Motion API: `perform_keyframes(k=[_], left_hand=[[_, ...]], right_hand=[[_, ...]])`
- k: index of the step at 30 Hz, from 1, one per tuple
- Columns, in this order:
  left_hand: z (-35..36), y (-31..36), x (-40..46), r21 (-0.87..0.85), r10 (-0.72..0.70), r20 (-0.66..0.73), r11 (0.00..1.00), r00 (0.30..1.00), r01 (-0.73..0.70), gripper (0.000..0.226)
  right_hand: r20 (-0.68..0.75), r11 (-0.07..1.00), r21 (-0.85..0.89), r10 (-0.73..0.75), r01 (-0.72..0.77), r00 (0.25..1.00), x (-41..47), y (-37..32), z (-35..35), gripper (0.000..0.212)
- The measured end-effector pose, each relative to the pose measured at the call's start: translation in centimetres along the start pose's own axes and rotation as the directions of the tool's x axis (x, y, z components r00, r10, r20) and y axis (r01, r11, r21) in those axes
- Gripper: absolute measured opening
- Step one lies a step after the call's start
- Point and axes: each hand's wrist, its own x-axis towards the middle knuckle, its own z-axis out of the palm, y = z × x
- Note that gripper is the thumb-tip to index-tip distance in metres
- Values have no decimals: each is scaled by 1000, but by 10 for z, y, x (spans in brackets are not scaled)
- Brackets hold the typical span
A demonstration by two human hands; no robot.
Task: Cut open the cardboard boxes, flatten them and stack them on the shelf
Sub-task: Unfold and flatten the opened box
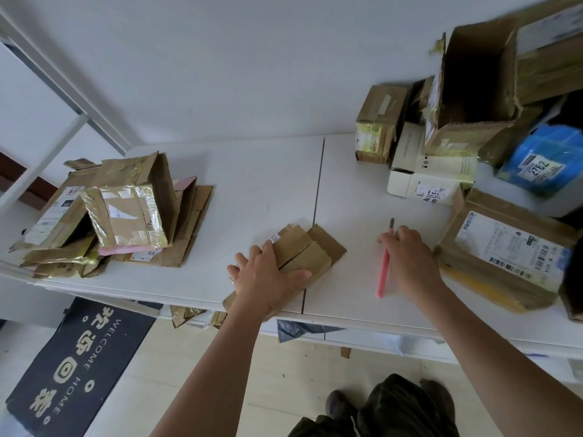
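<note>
A small flattened cardboard box (310,252) lies on the white table (252,190) near its front edge. My left hand (268,279) presses flat on its near end, fingers spread. To the right, my right hand (410,257) grips a pink-handled cutter (384,272) that points away from me, its dark blade tip showing past my fingers. A pile of flattened boxes (126,216) sits at the table's left end. Unopened and open boxes (473,89) are heaped at the right.
A taped box with a shipping label (511,250) lies just right of my right hand. A blue parcel (545,159) and a white carton (426,171) sit behind it. A white shelf frame (47,89) stands at left, a dark doormat (79,367) on the floor.
</note>
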Motion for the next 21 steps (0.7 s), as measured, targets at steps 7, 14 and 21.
perform_keyframes(k=[7, 14, 21], left_hand=[[-15, -23, 5, -220, -33, 20, 975, 999, 37, 30], [-14, -30, -6, -445, -4, 29, 895, 1000, 17, 20], [-33, -20, -15, -781, -99, -175, 620, 980, -77, 41]], right_hand=[[-161, 834, 531, -77, 152, 984, -22, -43, 7, 42], [156, 533, 841, -85, -87, 984, -32, -98, 26, 75], [-237, 537, 807, -92, 248, 967, -1, -109, -32, 66]])
